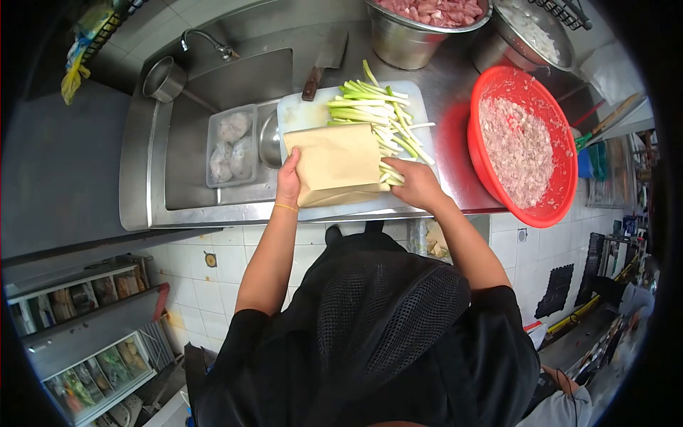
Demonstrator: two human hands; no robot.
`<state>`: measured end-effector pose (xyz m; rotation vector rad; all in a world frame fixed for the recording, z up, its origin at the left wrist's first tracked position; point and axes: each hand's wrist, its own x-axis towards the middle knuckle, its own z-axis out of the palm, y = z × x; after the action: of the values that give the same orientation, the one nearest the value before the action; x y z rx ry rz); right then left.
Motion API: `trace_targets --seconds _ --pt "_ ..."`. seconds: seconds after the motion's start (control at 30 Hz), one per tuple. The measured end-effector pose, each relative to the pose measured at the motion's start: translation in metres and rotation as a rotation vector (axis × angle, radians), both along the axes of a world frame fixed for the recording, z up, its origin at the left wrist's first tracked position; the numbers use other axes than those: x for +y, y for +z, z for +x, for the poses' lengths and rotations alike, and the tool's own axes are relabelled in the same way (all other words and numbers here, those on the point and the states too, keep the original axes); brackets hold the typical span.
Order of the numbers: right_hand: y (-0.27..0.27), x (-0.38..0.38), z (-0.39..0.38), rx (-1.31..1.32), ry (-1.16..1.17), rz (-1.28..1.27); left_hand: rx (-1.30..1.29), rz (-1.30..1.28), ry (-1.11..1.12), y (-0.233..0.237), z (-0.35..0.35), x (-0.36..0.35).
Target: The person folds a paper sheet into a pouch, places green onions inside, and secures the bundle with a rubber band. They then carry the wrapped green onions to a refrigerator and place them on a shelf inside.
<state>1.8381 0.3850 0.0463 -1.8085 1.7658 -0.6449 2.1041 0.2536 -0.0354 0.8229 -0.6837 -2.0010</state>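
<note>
A brown paper bag (pixel 338 160) lies on its side over the white cutting board (pixel 306 108). My left hand (pixel 288 179) grips the bag's left edge, thumb on top. At the bag's right end, my right hand (pixel 413 183) is closed around cut ends of green onion stalks. More green onions (pixel 370 110) are spread over the board behind and right of the bag. A cleaver (pixel 324 64) rests past the board's back edge, its wooden handle over the board. The inside of the bag is hidden.
A red basin (pixel 523 142) of minced meat stands at the right. Behind are metal pots of meat chunks (pixel 409 46) and white food (pixel 530 35). Left, the sink (pixel 192 156) holds a plastic container (pixel 231 146) and a metal bowl. A person's sleeve (pixel 569 409) shows bottom right.
</note>
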Motion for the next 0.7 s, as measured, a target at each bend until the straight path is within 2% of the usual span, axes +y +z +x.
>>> trace_targets --seconds 0.13,0.23,0.3,0.4,0.47,0.53,0.6,0.67,0.7 --pt "0.003 0.001 -0.009 -0.048 -0.005 0.018 0.028 0.027 -0.013 0.008 0.001 0.006" --pt "-0.001 -0.005 -0.007 0.025 -0.005 0.128 -0.038 0.013 -0.079 0.016 0.003 0.010" --pt "-0.009 -0.015 -0.009 0.136 0.164 0.160 -0.116 -0.018 -0.149 0.020 0.004 0.013" --pt "0.001 -0.019 -0.022 0.181 0.124 0.119 -0.098 -0.054 -0.176 0.026 0.004 0.014" --pt "0.014 -0.023 -0.025 0.164 0.124 0.208 -0.074 -0.013 -0.140 0.029 0.005 0.016" --pt "0.006 -0.027 -0.028 -0.059 0.294 0.106 -0.074 0.001 -0.143 0.025 0.006 0.017" --pt "0.001 -0.045 -0.020 -0.033 0.364 0.185 -0.073 0.011 -0.150 0.022 0.006 0.017" --pt "0.006 -0.062 -0.006 -0.019 0.380 0.506 -0.053 -0.002 -0.206 0.019 0.008 0.015" --pt "0.006 -0.068 0.000 -0.018 0.376 0.505 -0.052 -0.003 -0.209 0.019 0.009 0.014"
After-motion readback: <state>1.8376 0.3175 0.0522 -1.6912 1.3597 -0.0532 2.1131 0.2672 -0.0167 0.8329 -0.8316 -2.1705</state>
